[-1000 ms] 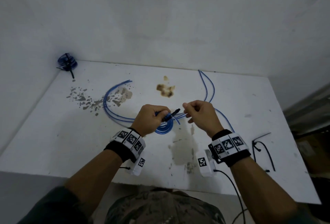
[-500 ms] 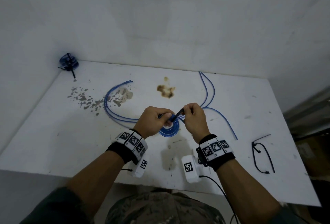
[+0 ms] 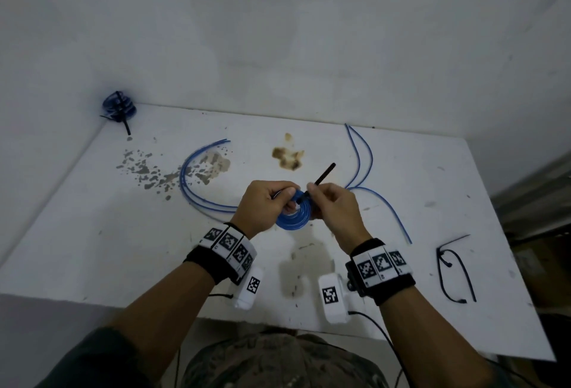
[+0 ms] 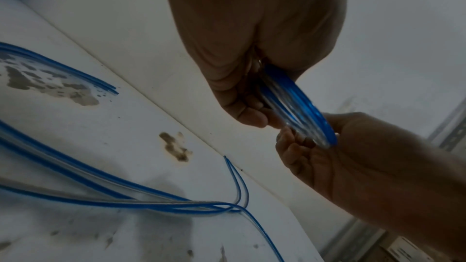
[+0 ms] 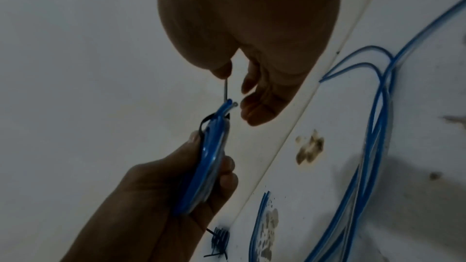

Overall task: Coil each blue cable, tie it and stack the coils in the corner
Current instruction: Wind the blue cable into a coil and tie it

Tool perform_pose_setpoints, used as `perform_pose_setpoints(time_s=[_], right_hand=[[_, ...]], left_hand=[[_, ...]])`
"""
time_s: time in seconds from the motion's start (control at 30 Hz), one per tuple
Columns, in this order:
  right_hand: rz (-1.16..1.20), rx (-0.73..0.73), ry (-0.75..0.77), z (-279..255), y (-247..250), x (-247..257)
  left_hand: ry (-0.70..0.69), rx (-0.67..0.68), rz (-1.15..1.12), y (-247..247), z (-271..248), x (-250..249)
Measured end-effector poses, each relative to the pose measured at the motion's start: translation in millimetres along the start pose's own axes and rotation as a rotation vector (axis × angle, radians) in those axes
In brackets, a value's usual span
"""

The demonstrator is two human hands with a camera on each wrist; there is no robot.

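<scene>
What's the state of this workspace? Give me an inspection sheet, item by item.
Surface: white table, stained and speckled.
Job's things: blue coil held above the table, black tie looped round it; stack of tied coils in the far left corner.
Clutter: spare ties at the right edge.
Grippers: left hand grips the coil; right hand pinches the tie's tail.
Cables: loose cables uncoiled across the table.
Surroundings: white walls; a metal frame on the right.
</scene>
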State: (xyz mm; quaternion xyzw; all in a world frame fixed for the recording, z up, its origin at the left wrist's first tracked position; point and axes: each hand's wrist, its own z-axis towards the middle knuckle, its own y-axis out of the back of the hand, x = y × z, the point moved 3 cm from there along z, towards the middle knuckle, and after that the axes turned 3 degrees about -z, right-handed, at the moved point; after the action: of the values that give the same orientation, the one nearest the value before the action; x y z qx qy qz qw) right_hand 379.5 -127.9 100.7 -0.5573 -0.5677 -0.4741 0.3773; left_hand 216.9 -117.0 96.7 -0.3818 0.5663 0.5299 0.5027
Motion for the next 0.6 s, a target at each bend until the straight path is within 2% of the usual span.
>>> perform_pose_setpoints(time_s=[0.1, 0.23, 0.3, 0.4, 0.5, 0.6], right_hand=[[0.034, -0.028, 0.001, -4.2, -1.1, -2.5], [0.208, 0.035, -0.192, -3.6, -11.6, -6.0], [0.245, 0.050, -0.235, -2.1, -14.9, -3.6], [0.198, -0.012, -0.178, 5.9, -18.3, 1.1], [0.103, -0.072, -0.059, 10.1, -26.0, 7.0], [0.007, -0.054, 0.049, 9.0, -35.3, 11.2]], left_hand=[[0.004, -0.010, -0.001, -3.8, 3.0, 1.7], [-0.024, -0.064, -0.003, -5.5, 5.2, -0.9], [-0.014, -0.065, -0.011, -1.8, 7.5, -1.3], [0.055, -0.033, -0.028, 4.9, 10.4, -3.0], [0.201, -0.085, -0.084, 14.9, 16.5, -3.5], [0.299, -0.038, -0.096, 25.3, 22.2, -6.6]])
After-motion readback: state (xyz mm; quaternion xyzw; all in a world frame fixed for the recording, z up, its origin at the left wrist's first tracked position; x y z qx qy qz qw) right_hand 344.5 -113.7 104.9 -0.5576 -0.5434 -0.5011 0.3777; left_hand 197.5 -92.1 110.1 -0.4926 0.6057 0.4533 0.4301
